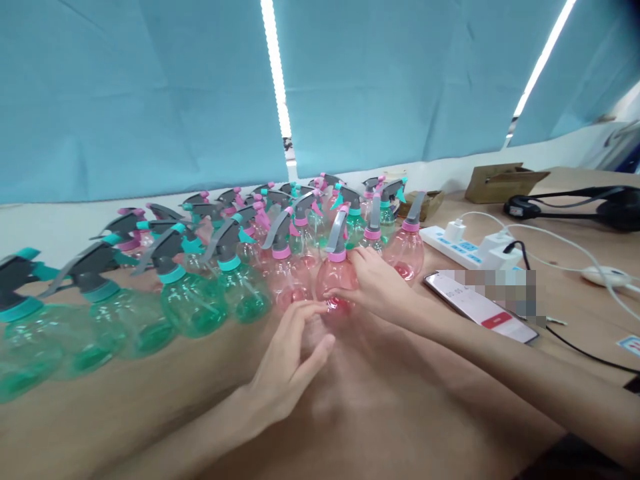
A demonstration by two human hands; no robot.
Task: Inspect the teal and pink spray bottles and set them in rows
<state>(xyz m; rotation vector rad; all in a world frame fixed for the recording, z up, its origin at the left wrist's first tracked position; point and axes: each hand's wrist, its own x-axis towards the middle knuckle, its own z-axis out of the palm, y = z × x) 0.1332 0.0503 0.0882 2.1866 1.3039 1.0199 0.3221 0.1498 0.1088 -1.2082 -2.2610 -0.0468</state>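
Observation:
A pink see-through spray bottle (336,277) with a grey trigger head and pink collar stands upright in front of me. My right hand (373,283) is wrapped round its right side, thumb across the front. Close to the bottle's lower left, my left hand (295,353) is open, fingers stretched out and holding nothing; whether its fingertips touch the bottle I cannot tell. Another pink spray bottle (406,253) stands just right of my right hand. To the left are a pink spray bottle (286,277) and a green spray bottle (245,290).
Several more green and pink spray bottles stand in rows at the back left. At the right lie a phone (483,310), a white power strip (453,248) with plugs and cables, a black headset (575,205) and a cardboard box (500,183). A blue curtain (375,87) hangs behind the table.

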